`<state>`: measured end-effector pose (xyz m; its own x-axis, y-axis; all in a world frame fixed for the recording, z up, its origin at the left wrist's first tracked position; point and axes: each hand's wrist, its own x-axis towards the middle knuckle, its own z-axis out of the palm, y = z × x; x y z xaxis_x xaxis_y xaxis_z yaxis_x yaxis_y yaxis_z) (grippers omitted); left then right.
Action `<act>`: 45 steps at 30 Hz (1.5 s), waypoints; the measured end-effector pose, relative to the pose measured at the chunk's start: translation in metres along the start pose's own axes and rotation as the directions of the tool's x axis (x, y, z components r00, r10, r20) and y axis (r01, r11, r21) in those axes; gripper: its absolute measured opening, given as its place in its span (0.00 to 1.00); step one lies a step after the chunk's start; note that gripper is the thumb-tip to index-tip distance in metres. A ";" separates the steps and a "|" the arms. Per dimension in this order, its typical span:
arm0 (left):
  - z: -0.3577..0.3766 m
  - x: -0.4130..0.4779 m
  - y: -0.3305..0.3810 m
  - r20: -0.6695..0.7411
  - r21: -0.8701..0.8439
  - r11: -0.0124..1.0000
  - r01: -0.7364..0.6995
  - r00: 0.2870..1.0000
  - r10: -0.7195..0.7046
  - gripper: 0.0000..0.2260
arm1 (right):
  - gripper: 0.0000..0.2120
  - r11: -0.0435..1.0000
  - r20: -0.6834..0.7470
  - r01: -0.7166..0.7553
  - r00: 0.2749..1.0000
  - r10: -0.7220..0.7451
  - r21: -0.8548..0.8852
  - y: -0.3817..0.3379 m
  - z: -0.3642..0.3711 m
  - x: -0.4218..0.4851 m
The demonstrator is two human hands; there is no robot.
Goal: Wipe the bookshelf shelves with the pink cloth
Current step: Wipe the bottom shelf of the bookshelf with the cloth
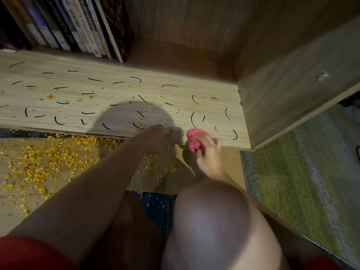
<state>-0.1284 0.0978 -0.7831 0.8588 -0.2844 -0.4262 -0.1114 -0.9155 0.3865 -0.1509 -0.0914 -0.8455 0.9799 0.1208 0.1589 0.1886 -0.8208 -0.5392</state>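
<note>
At the shelf [175, 115] edge, the right hand [208, 154] grips the pink cloth [193, 140], the left hand [153, 135] beside it, grasp unclear.

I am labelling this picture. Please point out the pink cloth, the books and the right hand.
pink cloth [192, 133]: head view, its bunched top.
books [84, 31]: head view, a pale spine.
right hand [208, 155]: head view, middle of hand.

Ahead of the left grip [155, 133] and the right grip [206, 151], the shelf [152, 88] is left open, covered only by flat crumbs [50, 97] and dark marks [95, 79]. Far ahead-left, passage is blocked by upright books [78, 26]. To the right of the right grip, passage is closed by the side panel [292, 84]. Just behind it, a knee [210, 211] is raised.
</note>
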 end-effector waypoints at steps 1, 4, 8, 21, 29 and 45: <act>0.002 0.001 0.002 -0.003 -0.002 1.000 -0.004 1.000 0.004 0.23 | 0.23 0.999 0.036 0.048 0.998 -0.048 0.008 -0.001 0.001 -0.005; 0.002 0.006 0.011 -0.025 -0.004 0.999 -0.047 0.999 0.047 0.20 | 0.22 0.993 -0.049 0.060 0.997 -0.055 0.103 -0.007 -0.007 -0.004; -0.002 0.016 0.025 -0.068 0.025 0.997 -0.077 0.995 0.079 0.19 | 0.22 0.997 -0.130 -0.071 0.989 0.075 0.038 0.004 -0.023 0.019; -0.004 0.069 0.040 -0.113 0.136 0.991 -0.002 0.993 0.018 0.21 | 0.23 0.992 -0.140 -0.119 0.982 0.125 0.047 0.033 -0.032 0.052; -0.025 0.123 0.049 -0.103 0.144 0.985 0.094 0.991 -0.079 0.23 | 0.20 0.952 -0.223 -0.301 0.934 0.280 -0.063 0.068 -0.048 0.122; -0.048 0.160 0.034 0.074 0.200 0.962 0.185 0.976 -0.203 0.15 | 0.22 0.978 -0.185 -0.203 0.961 0.207 0.044 0.065 -0.034 0.158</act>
<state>0.0298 0.0347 -0.7988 0.8239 -0.1133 -0.5553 -0.0487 -0.9904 0.1297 0.0143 -0.1441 -0.8272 0.9684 -0.1571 0.1936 -0.0112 -0.8030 -0.5958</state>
